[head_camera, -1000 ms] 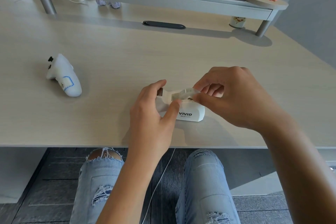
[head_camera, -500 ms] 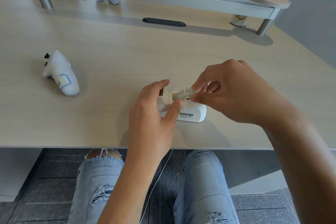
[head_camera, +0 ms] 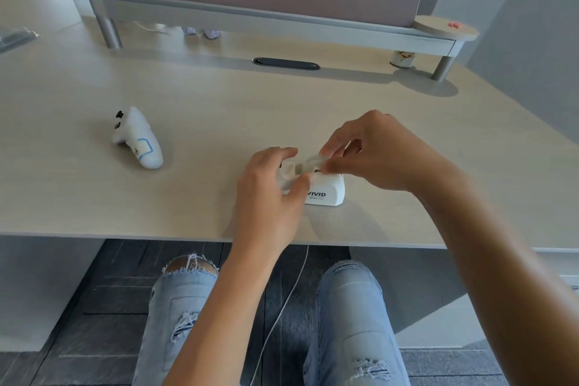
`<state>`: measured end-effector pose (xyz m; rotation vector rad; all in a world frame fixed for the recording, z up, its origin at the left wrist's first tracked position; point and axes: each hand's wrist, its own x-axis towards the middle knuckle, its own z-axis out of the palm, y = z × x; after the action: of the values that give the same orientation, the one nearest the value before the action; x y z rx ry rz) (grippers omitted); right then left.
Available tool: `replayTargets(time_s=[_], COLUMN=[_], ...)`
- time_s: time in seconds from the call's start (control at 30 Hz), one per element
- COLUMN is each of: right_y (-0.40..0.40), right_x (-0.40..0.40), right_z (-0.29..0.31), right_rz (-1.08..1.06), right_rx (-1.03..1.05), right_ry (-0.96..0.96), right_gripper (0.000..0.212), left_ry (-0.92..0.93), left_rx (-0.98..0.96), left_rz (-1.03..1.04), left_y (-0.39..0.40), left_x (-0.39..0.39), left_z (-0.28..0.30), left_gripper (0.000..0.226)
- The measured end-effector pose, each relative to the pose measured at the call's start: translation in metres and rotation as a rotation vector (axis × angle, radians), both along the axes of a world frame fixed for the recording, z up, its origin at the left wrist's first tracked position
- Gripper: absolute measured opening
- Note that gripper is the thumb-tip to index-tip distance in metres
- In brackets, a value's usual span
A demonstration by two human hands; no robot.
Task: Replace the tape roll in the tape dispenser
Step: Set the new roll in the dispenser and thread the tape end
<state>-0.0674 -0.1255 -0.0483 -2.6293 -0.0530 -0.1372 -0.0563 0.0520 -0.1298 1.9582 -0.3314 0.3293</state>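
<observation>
A small white tape dispenser [head_camera: 327, 191] marked VIVID stands on the light wooden desk [head_camera: 219, 110] near its front edge. My left hand [head_camera: 269, 191] grips the dispenser's left end, thumb on its near side. A clear tape roll [head_camera: 308, 163] sits tilted over the dispenser's top slot. My right hand [head_camera: 372, 153] pinches that roll between thumb and fingers from the right. The roll's lower part is hidden behind my fingers and the dispenser body.
A white handheld controller [head_camera: 138, 138] lies on the desk to the left. A raised shelf [head_camera: 282, 25] spans the back, with a dark cable slot [head_camera: 285, 63] in front of it and a small jar [head_camera: 402, 58] under its right end. My knees show below the desk edge.
The view has tilted up and shifted right. My hands keep the same hold; the right hand has eased the roll slightly against the dispenser's top.
</observation>
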Motion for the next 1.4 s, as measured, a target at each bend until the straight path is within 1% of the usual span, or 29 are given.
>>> replayTargets(time_s=[0.07, 0.13, 0.23, 0.3, 0.43, 0.57, 0.77, 0.9, 1.07, 1.23, 1.4], right_y=[-0.002, -0.003, -0.004, -0.004, -0.003, -0.005, -0.007, -0.007, -0.008, -0.009, -0.01], right_x=[-0.002, -0.004, -0.004, -0.003, -0.001, 0.001, 0.001, 0.001, -0.001, -0.002, -0.004], right_z=[-0.005, -0.009, -0.01, -0.009, -0.007, -0.008, -0.012, -0.014, -0.017, -0.017, -0.021], right_rz=[-0.015, -0.021, -0.017, -0.013, -0.011, -0.021, -0.017, -0.015, -0.014, 0.0, 0.016], right_rx=[0.079, 0.099, 0.106, 0.118, 0.129, 0.136, 0.145, 0.158, 0.181, 0.204, 0.224], right_ry=[-0.022, -0.037, -0.035, -0.029, -0.033, -0.035, -0.055, -0.076, -0.093, -0.1, -0.118], right_gripper=[0.012, 0.015, 0.014, 0.011, 0.012, 0.017, 0.024, 0.023, 0.019, 0.015, 0.013], left_ry=[-0.057, -0.087, -0.063, -0.064, -0.068, -0.069, -0.051, -0.02, 0.06, 0.139, 0.189], left_rx=[0.051, 0.1, 0.189, 0.212, 0.198, 0.178, 0.145, 0.131, 0.102, 0.158, 0.205], left_rz=[0.032, 0.051, 0.052, 0.04, 0.008, 0.005, -0.011, -0.012, 0.018, 0.056, 0.064], left_y=[-0.003, -0.005, -0.007, -0.006, -0.007, -0.008, -0.007, -0.008, -0.014, -0.019, -0.02], left_x=[-0.001, 0.001, 0.006, 0.008, 0.008, 0.007, 0.007, 0.009, 0.009, 0.012, 0.01], left_z=[0.005, 0.012, 0.022, 0.027, 0.03, 0.031, 0.032, 0.034, 0.043, 0.052, 0.06], left_gripper=[0.033, 0.028, 0.022, 0.023, 0.03, 0.032, 0.022, 0.019, 0.007, 0.003, 0.004])
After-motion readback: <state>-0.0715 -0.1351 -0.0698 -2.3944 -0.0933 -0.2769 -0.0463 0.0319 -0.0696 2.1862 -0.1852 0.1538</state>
